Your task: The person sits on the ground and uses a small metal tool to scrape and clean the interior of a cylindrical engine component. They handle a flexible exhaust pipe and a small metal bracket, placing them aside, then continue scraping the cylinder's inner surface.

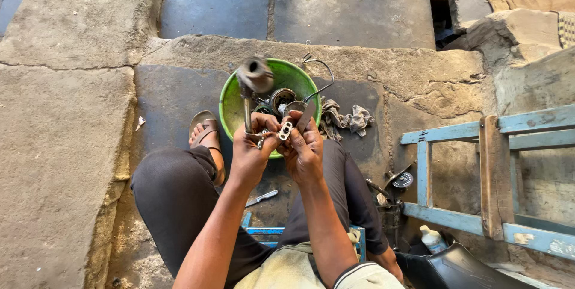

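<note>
My left hand (251, 151) grips the shaft of a grey metal part with a round hollow head (254, 76), held upright above a green bowl (230, 100). My right hand (305, 148) holds a small flat metal plate with holes (286, 130) between its fingertips, along with a dark flat strip that sticks up from the fingers. Both hands meet in front of my knees. Inside the bowl lie several round metal parts (281, 100) and a bent wire, partly hidden by my hands.
A dirty rag (347, 118) lies right of the bowl on the stone floor. A blue wooden frame (479, 175) stands at the right, with a small gauge (404, 180), a white bottle (432, 240) and a black cover near it. A small tool (262, 198) lies between my legs.
</note>
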The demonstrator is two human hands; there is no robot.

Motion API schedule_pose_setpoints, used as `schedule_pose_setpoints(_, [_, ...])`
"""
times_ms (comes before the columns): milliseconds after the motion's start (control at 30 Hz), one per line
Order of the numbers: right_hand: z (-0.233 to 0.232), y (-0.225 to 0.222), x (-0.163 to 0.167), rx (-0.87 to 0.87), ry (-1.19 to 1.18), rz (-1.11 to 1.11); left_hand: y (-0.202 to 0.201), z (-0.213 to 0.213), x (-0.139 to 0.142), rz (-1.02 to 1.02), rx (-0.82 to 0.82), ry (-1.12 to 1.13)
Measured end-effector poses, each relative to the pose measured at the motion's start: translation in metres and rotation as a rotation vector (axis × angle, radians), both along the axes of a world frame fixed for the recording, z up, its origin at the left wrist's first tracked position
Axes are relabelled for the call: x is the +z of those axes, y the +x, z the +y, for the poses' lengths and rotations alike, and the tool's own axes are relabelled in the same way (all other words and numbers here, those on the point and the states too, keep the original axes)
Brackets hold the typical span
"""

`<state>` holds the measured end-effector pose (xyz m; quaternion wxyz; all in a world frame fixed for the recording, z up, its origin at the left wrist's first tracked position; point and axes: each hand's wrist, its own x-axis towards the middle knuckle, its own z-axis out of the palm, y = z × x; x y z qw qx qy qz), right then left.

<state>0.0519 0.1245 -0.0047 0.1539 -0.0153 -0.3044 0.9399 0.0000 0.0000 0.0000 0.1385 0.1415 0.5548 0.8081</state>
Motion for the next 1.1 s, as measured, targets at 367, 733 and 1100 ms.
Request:
schedule_pose_setpoints(367, [0.001,0.006,0.015,-0.054,0.144,-0.035,0.000,-0.002,0.048,-0.096,-0.046,-0.006])
schedule_pose_setpoints(733, [0.034,0.030,0.045,-0.071,0.456,-0.254,0.004,-0.008,0.041,0.122,-0.038,-0.128])
schedule_pose_setpoints(1100, [0.056,0.054,0.117,-0.090,1.271,-0.272,0.016,-0.014,0.093,0.315,-0.030,-0.266])
